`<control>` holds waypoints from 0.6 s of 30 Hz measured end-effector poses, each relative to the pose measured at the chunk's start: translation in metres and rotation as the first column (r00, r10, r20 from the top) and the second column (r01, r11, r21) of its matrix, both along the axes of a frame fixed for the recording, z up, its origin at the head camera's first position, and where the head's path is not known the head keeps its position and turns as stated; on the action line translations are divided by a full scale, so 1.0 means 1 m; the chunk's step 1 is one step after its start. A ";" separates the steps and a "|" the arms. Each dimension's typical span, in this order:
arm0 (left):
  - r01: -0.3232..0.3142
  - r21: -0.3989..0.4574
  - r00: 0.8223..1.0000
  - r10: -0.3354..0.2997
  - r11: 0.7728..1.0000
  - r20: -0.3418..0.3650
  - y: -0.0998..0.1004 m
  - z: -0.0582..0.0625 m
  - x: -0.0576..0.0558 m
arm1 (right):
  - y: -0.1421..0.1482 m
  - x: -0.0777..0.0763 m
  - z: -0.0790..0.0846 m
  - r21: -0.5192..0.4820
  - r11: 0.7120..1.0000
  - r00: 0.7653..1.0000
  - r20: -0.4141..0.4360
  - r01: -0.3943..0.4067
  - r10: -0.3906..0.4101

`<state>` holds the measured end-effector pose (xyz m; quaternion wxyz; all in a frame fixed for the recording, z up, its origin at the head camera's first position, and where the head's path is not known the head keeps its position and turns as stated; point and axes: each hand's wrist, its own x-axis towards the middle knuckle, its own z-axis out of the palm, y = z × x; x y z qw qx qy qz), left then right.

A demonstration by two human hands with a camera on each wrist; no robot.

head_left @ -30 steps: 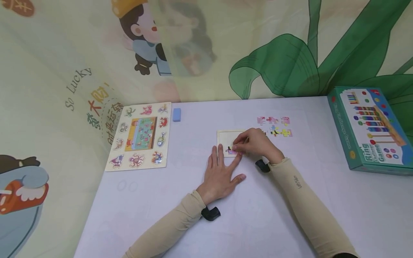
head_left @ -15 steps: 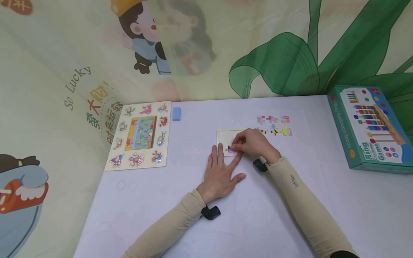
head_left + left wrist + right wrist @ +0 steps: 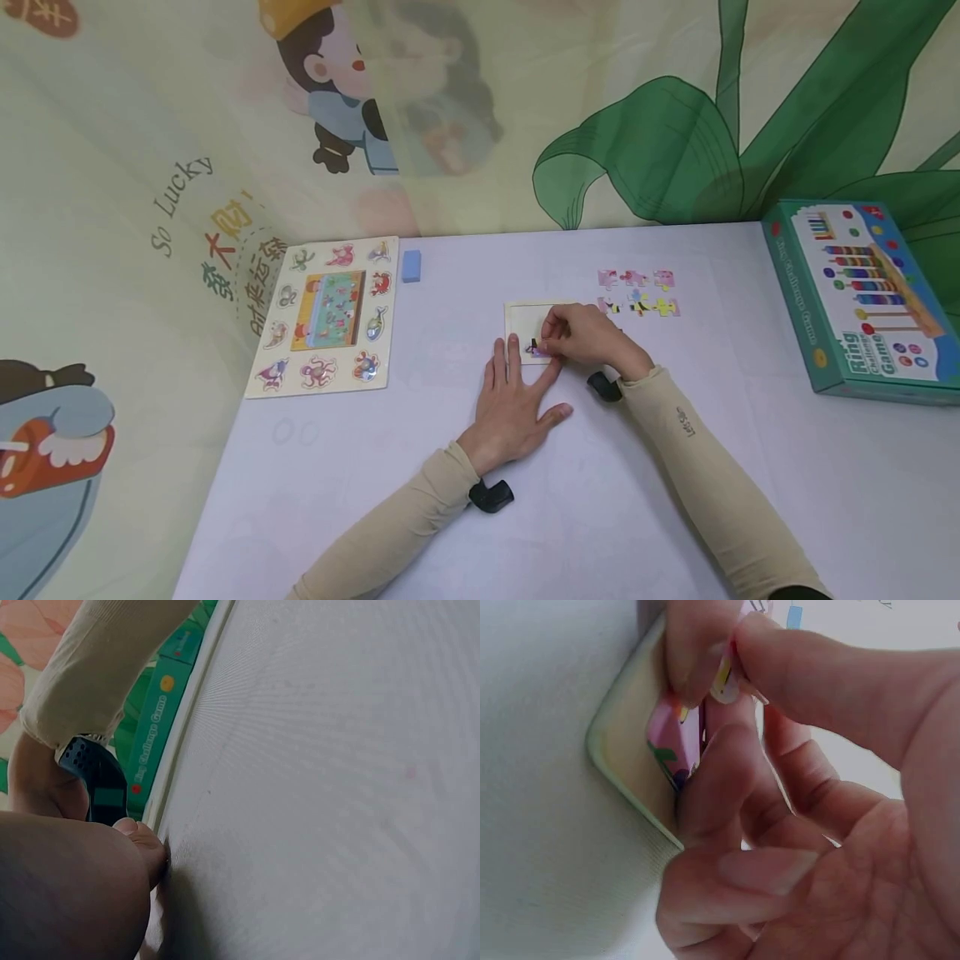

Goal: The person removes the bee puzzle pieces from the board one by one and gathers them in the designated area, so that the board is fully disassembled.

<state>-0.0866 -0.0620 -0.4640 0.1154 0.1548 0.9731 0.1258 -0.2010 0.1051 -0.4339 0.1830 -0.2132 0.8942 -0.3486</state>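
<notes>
A small pale puzzle tray lies on the white table in the head view. My left hand lies spread with its fingertips at the tray's near edge. Over the tray's near right part, my right hand pinches a puzzle piece between thumb and index finger, as the right wrist view shows. Beside the held piece, a pink puzzle piece sits in the tray corner, partly covered by fingers. Several loose puzzle pieces lie in two rows beyond my right hand.
At the left stands a board with sea-animal pictures, with a blue block by its far right corner. A green game box rests at the table's right. A printed curtain borders the table's far side.
My right hand has shifted slightly over the tray's near part, uncovering more of the nearer row of loose pieces. My left hand has stayed in place.
</notes>
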 end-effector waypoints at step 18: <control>-0.006 -0.013 1.000 0.006 1.000 -0.011 0.001 -0.005 -0.001 | 0.033 -0.002 -0.004 -0.194 0.966 0.985 0.015 0.170 -0.170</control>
